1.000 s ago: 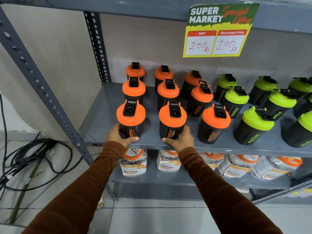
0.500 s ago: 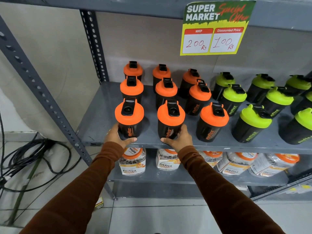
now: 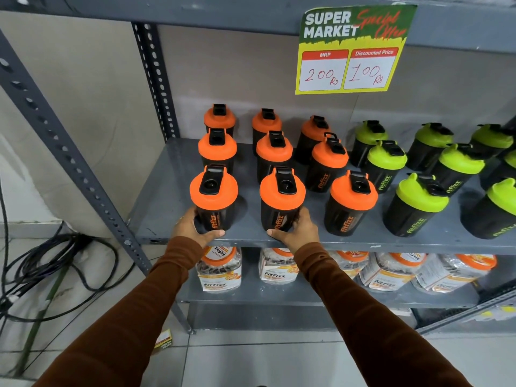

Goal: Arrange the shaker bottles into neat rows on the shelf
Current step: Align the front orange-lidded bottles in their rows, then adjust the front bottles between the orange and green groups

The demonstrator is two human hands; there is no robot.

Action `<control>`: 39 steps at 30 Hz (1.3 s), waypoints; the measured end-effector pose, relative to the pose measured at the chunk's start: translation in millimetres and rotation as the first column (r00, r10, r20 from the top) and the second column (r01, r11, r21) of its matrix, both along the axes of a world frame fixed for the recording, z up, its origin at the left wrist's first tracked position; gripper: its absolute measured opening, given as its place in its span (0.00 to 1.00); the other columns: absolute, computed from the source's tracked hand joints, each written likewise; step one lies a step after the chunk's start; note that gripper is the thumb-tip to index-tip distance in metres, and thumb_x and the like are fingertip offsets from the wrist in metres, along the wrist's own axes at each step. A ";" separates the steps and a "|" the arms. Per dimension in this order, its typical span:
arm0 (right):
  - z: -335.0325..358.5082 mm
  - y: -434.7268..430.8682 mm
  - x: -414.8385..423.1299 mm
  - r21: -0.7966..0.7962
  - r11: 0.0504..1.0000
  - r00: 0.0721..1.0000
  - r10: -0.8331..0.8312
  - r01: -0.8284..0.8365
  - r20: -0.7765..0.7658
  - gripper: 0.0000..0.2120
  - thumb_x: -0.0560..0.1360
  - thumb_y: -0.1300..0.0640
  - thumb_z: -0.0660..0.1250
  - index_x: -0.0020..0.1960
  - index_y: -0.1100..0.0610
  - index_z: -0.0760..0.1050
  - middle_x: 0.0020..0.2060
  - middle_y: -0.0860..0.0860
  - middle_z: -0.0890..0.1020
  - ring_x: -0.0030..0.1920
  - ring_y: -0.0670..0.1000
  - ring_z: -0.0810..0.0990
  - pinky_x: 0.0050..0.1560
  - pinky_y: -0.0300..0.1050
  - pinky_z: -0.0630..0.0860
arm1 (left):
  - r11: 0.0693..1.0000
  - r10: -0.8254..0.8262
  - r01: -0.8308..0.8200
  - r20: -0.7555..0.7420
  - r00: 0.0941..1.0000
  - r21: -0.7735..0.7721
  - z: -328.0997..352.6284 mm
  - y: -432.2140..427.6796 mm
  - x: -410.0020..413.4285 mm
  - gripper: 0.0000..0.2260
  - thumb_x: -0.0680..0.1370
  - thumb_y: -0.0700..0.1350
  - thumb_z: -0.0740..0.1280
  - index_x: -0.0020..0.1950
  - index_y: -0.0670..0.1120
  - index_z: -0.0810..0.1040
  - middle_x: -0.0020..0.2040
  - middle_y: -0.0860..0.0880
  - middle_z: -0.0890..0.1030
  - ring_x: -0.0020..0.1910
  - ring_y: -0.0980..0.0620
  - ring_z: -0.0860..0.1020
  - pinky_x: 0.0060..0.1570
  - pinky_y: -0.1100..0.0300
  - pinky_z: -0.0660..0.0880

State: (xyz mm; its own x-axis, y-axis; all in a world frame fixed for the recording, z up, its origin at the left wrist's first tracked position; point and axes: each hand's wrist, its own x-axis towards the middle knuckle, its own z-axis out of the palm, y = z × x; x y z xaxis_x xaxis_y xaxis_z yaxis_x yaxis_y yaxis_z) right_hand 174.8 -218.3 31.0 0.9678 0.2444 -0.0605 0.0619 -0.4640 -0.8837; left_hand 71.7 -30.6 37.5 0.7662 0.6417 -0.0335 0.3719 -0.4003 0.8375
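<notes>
The left hand (image 3: 192,229) clasps the front-left bottle (image 3: 213,199) at the shelf (image 3: 156,191) edge; the right hand (image 3: 296,233) clasps its neighbour (image 3: 282,202). Best slide both upright, level with the third orange bottle (image 3: 350,205), logos forward.

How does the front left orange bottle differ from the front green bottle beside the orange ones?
The orange bottle has an orange lid; the green bottle has a lime one. The orange bottle is gripped near its base by the left hand; the green bottle stands untouched. The orange bottle's logo is orange, the green bottle's green. Both are upright with black bodies, at the front of the shelf.
</notes>
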 end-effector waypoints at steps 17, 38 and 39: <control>-1.2 -0.3 2.3 -0.010 0.999 0.999 0.043 -0.043 0.000 0.33 0.62 0.59 0.79 0.62 0.60 0.66 0.61 0.58 0.77 0.62 0.58 0.75 0.65 0.52 0.72 | 1.000 -0.011 0.012 0.029 1.000 -0.003 -5.4 2.2 2.1 0.30 0.64 0.41 0.76 0.62 0.40 0.68 0.65 0.39 0.73 0.64 0.38 0.70 0.64 0.44 0.67; -6.7 -168.8 32.8 0.216 0.887 0.761 -0.462 0.409 0.455 0.15 0.64 0.46 0.64 0.39 0.58 0.67 0.34 0.55 0.69 0.36 0.55 0.70 0.38 0.45 0.67 | 0.922 -0.373 0.317 0.289 0.882 0.223 -34.2 -191.5 79.8 0.27 0.68 0.47 0.72 0.62 0.39 0.69 0.62 0.36 0.71 0.63 0.46 0.68 0.64 0.51 0.66; -6.0 -180.8 43.6 0.240 0.855 0.733 -0.518 0.460 0.440 0.20 0.63 0.45 0.65 0.41 0.62 0.69 0.37 0.57 0.69 0.39 0.58 0.71 0.41 0.47 0.68 | 0.945 -0.324 0.292 0.287 0.901 0.150 -27.7 -200.4 89.4 0.34 0.66 0.45 0.75 0.66 0.39 0.64 0.66 0.36 0.66 0.66 0.43 0.66 0.66 0.49 0.64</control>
State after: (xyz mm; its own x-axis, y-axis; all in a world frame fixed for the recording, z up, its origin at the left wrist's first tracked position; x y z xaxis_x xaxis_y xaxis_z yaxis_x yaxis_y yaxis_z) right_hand 218.4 -399.1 25.0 0.8525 -0.2942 0.4321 0.2742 -0.4521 -0.8488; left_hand 161.1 -231.0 9.7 0.8885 0.3599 0.2846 -0.0495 -0.5414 0.8393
